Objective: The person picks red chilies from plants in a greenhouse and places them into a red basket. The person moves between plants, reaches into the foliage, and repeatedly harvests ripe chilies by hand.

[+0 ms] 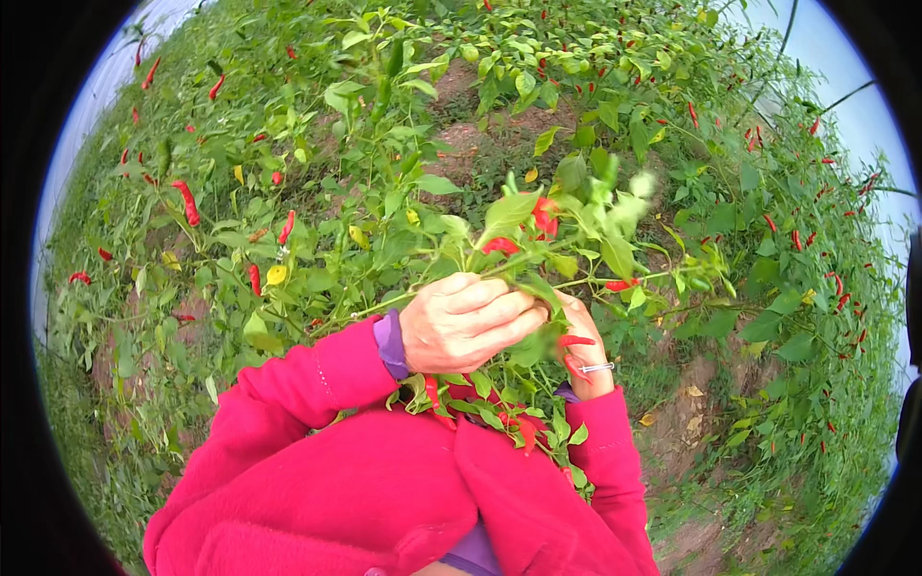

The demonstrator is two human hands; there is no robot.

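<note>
My left hand [472, 320], below the middle of the view, has its fingers curled on the green stems and leaves of a chili pepper plant [508, 216]. My right hand [580, 338], with a metal bracelet at the wrist, is raised just to the right, its fingertips partly behind leaves. Two slim red chilies [576, 340] lie in front of its palm and wrist. Larger red peppers [546, 217] show among the leaves above my hands. A leafy branch with red chilies [528, 435] hangs against my pink jacket. Leaves hide what the right fingers hold.
Dense chili plants with red fruit stand on both sides, one curved red pepper [187, 203] at the left. Bare soil with fallen leaves [688, 410] shows at the lower right. Pale plastic sheeting [850, 108] and thin dark poles border the upper right.
</note>
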